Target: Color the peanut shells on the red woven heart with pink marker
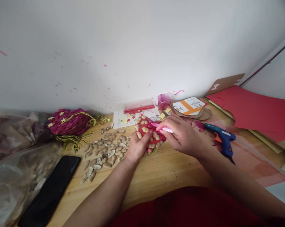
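My left hand (138, 147) is closed on the edge of a red round piece (151, 132) with peanut shells fixed to its face, the thumb lying on top. Some of those shells, on the right side, are coated in wet-looking magenta paint. In my right hand (183, 134) is a slim paintbrush (167, 129) with a pink-stained, pale handle, its tip touching the painted shells. Loose peanut shells (109, 148) lie spread over the wooden table to the left of my left hand. Behind the hands stands a small plastic cup (164, 101) smeared with magenta paint.
At left are finished-looking magenta shell pieces (69, 123) with yellow stars and cords, plastic bags (21, 179) and a black phone (50, 192). A sheet with small stars (118, 121) lies behind. To the right are cardboard pieces (206, 114), a blue glue gun (226, 140) and red sheets (255, 108).
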{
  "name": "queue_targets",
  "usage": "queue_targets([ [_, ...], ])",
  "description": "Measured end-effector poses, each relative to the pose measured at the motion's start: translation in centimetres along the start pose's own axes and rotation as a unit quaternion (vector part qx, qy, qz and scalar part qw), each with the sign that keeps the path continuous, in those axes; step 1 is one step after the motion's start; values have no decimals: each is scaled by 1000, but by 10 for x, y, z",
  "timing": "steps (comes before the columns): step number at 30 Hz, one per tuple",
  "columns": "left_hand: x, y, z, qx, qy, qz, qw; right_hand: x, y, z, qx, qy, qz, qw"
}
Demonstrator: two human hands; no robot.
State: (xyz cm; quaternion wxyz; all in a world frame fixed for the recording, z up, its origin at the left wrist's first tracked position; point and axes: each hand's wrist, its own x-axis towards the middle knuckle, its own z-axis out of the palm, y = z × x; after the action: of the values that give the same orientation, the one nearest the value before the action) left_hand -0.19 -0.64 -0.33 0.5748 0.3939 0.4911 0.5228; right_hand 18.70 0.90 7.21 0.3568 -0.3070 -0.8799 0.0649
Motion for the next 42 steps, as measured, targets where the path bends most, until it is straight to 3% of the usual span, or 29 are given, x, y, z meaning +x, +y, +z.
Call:
queue_targets([
  [5, -1, -1, 0, 51, -41, 13, 998, 0, -8, 3, 77, 92, 7, 993],
  [9, -1, -3, 0, 75, -36, 26, 996, 0, -7, 10, 102, 103, 4, 989],
  [16, -4, 3, 5, 74, -28, 20, 997, -1, -5, 8, 102, 132, 73, 983],
  [27, -4, 2, 4, 60, -28, 23, 998, 0, -4, 8, 102, 116, 50, 987],
  [35, -4, -4, 3, -71, -84, 6, 994, 1, -5, 6, 100, 114, 25, 988],
  [42, 0, -6, 1, -13, -32, 44, 998, 1, -5, 10, 96, 103, 5, 990],
])
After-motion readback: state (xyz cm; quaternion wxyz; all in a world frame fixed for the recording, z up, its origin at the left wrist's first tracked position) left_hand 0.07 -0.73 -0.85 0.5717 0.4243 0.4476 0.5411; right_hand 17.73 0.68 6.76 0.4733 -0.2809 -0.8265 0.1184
